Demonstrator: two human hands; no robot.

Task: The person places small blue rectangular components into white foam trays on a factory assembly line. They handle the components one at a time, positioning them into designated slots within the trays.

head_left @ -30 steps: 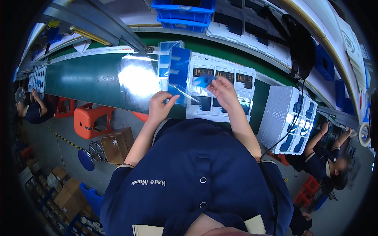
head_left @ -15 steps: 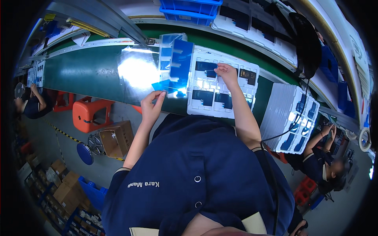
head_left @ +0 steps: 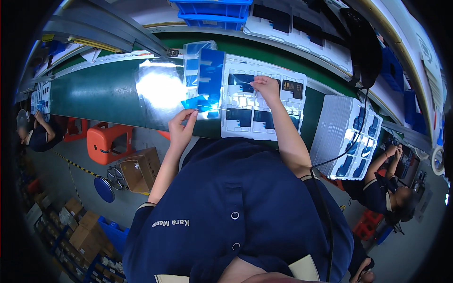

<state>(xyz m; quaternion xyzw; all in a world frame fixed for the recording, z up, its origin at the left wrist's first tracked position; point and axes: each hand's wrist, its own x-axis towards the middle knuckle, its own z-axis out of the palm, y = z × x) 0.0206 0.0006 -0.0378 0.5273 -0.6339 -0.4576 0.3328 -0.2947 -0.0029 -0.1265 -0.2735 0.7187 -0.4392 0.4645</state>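
My left hand (head_left: 183, 126) pinches a small blue film piece (head_left: 198, 102) between thumb and finger, just past the table's near edge. Behind it lie a sheet of blue film (head_left: 211, 73) and a shiny clear plastic sheet (head_left: 160, 87). In the white moulded tray (head_left: 225, 123) sit several flat black pieces, one an L-shaped pack (head_left: 293, 88) with printing that looks like a battery. My right hand (head_left: 267, 88) is closed in a pinch at the right end of a glossy black piece (head_left: 240, 81); whatever is between the fingertips is too small to make out.
A stack of white trays (head_left: 337, 137) with black parts stands to the right, a black cable crossing it. Blue bins (head_left: 214, 21) and another loaded tray (head_left: 302, 41) lie beyond the table (head_left: 94, 94). An orange stool (head_left: 108, 141) stands below left. Co-workers sit at both sides.
The view has shifted slightly. The blue film piece at my left fingertips now shows more clearly, raised and angled. My right hand stays at the same black piece, its pinch nearly unchanged.
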